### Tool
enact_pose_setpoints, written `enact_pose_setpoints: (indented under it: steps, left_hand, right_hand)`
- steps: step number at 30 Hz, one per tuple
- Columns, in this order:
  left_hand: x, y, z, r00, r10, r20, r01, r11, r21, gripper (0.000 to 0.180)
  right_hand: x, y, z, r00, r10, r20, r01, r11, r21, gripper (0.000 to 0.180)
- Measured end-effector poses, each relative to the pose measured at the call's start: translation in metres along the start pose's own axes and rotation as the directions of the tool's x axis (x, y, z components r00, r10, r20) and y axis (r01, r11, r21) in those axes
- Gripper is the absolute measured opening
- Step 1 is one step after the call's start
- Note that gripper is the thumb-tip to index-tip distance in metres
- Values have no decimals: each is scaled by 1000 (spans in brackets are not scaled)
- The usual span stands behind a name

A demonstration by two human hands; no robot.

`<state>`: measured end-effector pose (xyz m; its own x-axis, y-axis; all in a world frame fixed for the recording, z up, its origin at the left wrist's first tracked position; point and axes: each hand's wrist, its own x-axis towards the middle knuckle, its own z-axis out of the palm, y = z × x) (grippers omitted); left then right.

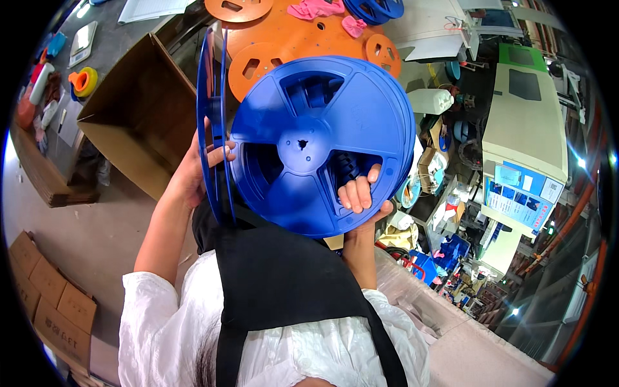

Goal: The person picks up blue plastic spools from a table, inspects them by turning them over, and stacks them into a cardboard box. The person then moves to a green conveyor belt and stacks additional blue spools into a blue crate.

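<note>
Centre of frame: a large round blue plastic reel [319,145] with cut-out windows in its flange and a small hub hole, held face-on to the camera. The right hand [361,197] grips it at the lower right edge, fingers [356,193] curled through one window, thumb under the rim; clamped on the reel.

Just left of it: a second, thin blue plastic reel [214,122] seen edge-on, standing upright. The left hand [196,171] is closed around its rim at the left-centre of the frame, thumb across the near flange. The two reels stand side by side; whether they touch I cannot tell. The hands are apart, one on each reel.

Upper centre, behind the reels: flat orange discs [271,39] with cut-outs lying on the counter, pink gloves [316,9] on top of them. Upper left: an open brown cardboard box [138,109]. Lower left: stacked flat cardboard cartons [48,297] on the floor. Right side: a pale green and cream machine [525,116]. Bottom: white sleeves and a black apron [277,284].
</note>
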<state>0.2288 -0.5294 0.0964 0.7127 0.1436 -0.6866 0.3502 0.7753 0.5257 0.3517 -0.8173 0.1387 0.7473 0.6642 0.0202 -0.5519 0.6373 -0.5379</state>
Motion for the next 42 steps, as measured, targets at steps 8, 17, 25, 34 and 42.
enact_pose_setpoints:
  steps: [8, 17, 25, 34, 42]
  left_hand:
    - [42, -57, 49, 954, 89, 285, -219, 858, 465, 99]
    - [23, -9, 5, 906, -30, 422, 90, 988, -123, 81]
    - [-6, -8, -29, 861, 15, 508, 237, 873, -427, 73]
    - [34, -45, -21, 685, 167, 709, 386, 742, -548, 72]
    - [47, -50, -11, 667, 273, 693, 436, 612, -660, 63]
  right_hand:
    - [6, 44, 29, 871, 139, -472, -347, 854, -389, 66]
    - [5, 30, 54, 811, 231, -538, -443, 842, -306, 60]
    - [-11, 16, 30, 856, 55, -514, -250, 914, -319, 50]
    - [-18, 6, 22, 827, -30, -562, -217, 905, -367, 45]
    - [-24, -2, 24, 821, -34, -570, -200, 918, -342, 41]
